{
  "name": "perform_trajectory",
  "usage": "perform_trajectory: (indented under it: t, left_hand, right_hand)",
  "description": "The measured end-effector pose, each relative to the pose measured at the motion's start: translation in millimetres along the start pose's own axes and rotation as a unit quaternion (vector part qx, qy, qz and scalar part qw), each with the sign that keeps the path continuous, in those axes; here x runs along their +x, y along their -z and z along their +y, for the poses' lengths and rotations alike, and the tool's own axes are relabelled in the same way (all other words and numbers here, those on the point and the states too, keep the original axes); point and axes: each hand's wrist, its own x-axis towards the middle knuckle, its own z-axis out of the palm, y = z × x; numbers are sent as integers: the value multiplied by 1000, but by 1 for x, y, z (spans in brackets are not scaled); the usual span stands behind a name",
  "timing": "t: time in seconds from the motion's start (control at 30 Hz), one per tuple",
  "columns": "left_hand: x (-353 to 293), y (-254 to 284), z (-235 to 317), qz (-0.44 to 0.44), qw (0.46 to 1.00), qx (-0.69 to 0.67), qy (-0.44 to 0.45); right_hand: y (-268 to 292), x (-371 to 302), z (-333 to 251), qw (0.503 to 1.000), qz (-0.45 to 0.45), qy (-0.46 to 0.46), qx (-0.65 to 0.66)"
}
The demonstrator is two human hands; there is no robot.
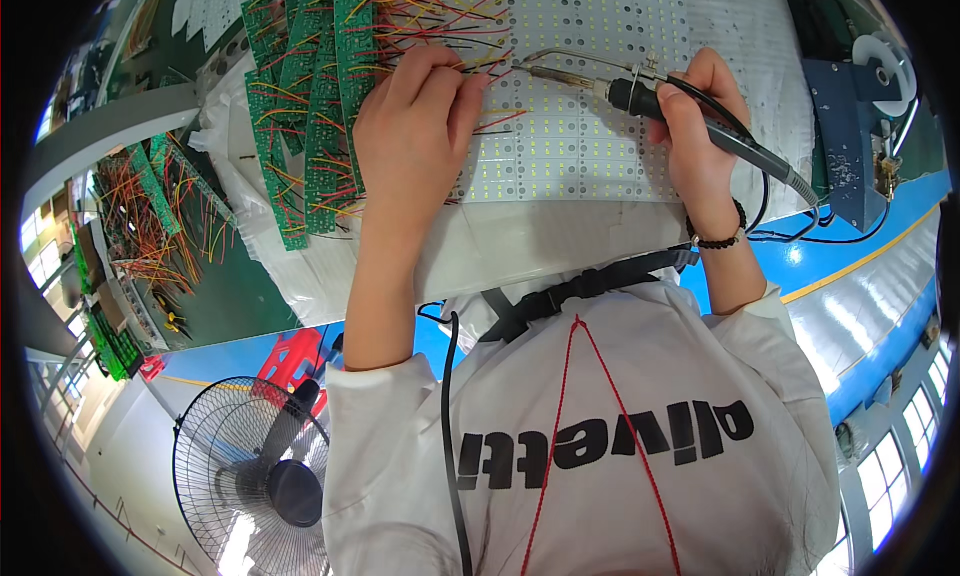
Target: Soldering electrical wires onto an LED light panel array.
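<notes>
My right hand (700,141) grips a soldering iron (755,156) with a black handle. A thin bent metal feed tube (575,54) runs along the iron to its tip. The tip points left, low over a white panel (590,161) dotted with rows of small yellowish parts. Close to the tip, the thumb and fingers of my left hand (415,121) are pinched on a thin wire. Red, yellow and black wires (440,6) fan out rightward over the panel from long green circuit boards (325,126), which lie overlapped left of my left hand.
At the right edge stands a dark blue box (845,141) with a white reel (882,76), cabled to the iron. More wired green boards (155,191) are heaped at the left, near yellow-handled cutters (172,316). A floor fan (250,466) stands below the table's left side.
</notes>
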Motion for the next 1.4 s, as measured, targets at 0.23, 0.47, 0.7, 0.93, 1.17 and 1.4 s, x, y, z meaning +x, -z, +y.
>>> perform_trajectory:
  t: [0.23, 0.47, 0.7, 0.93, 1.17, 1.4]
  left_hand:
    - [0, 0, 0, 6, 1000, 5, -7]
    - [0, -1, -1, 8, 1000, 7, -11]
    - [0, -1, -1, 7, 1000, 6, -6]
    - [-1, 1, -1, 7, 1000, -6, -1]
    - [-1, 44, 5, 98, 995, -12, 7]
    - [-21, 64, -8, 51, 973, 71, 212]
  right_hand:
    - [-1, 0, -2, 1000, 0, -2, 0]
    - [0, 1, -1, 1000, 1, 0, 1]
    - [3, 1, 1, 995, 31, -29, 96]
    - [2, 1, 3, 995, 24, -21, 90]
    - [5, 1, 5, 995, 35, -30, 89]
    - [4, 1, 2, 995, 28, -30, 92]
